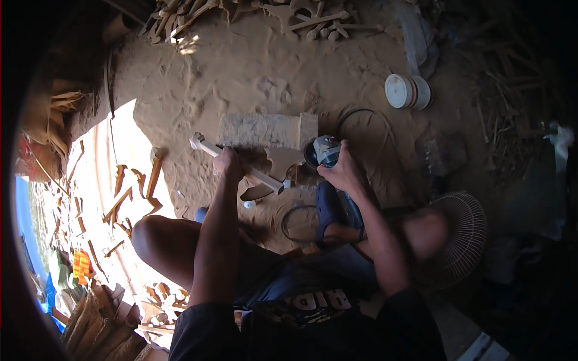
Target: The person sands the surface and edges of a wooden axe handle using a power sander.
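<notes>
"Two bare hands show, well apart; what does the left hand [227, 163] have?"

"It is clamped around the middle of a wooden bar [261, 178], pale, straight and squared along its edges; the bar slants from a blocky far-left end to a plain near-right one, just on the near side of a worn block [257, 130] with a rough, blotched, dusty top."

"And the right hand [344, 171]?"

"Closed on a power tool [328, 151], a rounded, grey-green body with a dark round disc [310, 154] on its left side; the disc sits near the block's right end, to the right of the bar and apart from it; whether it spins, I cannot tell."

"What lies about them?"

"Soft, rippled, sandy ground [229, 72]; a thin dark cable [385, 123] loops across it on the right; a smooth, dark blue clog [330, 207] is nearer, below the tool; a white cylindrical container [400, 91] lies on its side, far right."

"More wood?"

"Plenty; curved, carved wooden pieces [154, 174] lie scattered in bright light on the left, and a tangled heap of cut wood [325, 21] is at the far edge; near right, a round wire guard [472, 234] spreads its fine ribs beside the knee."
</notes>
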The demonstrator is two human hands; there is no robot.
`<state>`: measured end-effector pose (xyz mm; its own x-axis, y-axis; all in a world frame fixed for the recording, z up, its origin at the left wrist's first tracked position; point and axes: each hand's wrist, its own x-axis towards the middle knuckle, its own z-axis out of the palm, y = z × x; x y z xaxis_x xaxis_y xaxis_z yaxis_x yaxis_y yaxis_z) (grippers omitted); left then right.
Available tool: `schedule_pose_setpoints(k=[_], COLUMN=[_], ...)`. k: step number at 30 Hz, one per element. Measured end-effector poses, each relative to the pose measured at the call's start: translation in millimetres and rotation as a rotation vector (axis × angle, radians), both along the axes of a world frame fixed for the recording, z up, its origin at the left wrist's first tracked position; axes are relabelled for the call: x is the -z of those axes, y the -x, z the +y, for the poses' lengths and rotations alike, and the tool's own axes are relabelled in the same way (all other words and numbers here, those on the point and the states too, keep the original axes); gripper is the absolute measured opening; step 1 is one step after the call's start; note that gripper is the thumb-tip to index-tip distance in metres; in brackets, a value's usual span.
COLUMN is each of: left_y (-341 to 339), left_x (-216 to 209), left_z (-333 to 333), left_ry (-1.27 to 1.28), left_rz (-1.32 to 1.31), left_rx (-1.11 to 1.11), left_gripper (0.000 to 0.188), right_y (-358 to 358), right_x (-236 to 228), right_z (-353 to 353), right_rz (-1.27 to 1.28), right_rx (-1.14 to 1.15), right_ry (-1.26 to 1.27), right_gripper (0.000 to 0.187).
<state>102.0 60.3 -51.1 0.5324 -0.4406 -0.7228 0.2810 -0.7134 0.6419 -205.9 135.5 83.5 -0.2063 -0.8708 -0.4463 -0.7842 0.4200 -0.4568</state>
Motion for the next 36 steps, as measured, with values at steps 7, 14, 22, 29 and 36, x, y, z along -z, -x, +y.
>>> schedule_pose_setpoints(k=[7,14,22,29,36], left_y=[-3.9,-53.5,0.1,-0.6,3.6], left_x=[25.2,66.5,2.6,-6.5,-16.0], left_z=[-1.7,-0.7,-0.9,1.6,3.8], left_ry=[0.037,0.099,0.032,0.006,0.0], left_rz=[0.021,-0.368,-0.021,-0.082,-0.034], left_rx=[-0.025,0.488,-0.1,-0.033,0.058], left_gripper=[0.043,0.043,0.045,0.046,0.047], right_y=[11.3,-4.3,6.4,-11.5,-24.4], right_x=[10.5,8.9,-5.9,-25.1,-36.6], right_z=[1.7,-4.7,4.9,22.0,26.4], right_rz=[0.072,-0.029,0.062,-0.259,-0.36], right_rx=[0.083,-0.091,0.005,-0.154,-0.172], right_ry=[0.05,0.109,-0.035,0.177,0.142], right_gripper=[0.106,0.104,0.102,0.094,0.093])
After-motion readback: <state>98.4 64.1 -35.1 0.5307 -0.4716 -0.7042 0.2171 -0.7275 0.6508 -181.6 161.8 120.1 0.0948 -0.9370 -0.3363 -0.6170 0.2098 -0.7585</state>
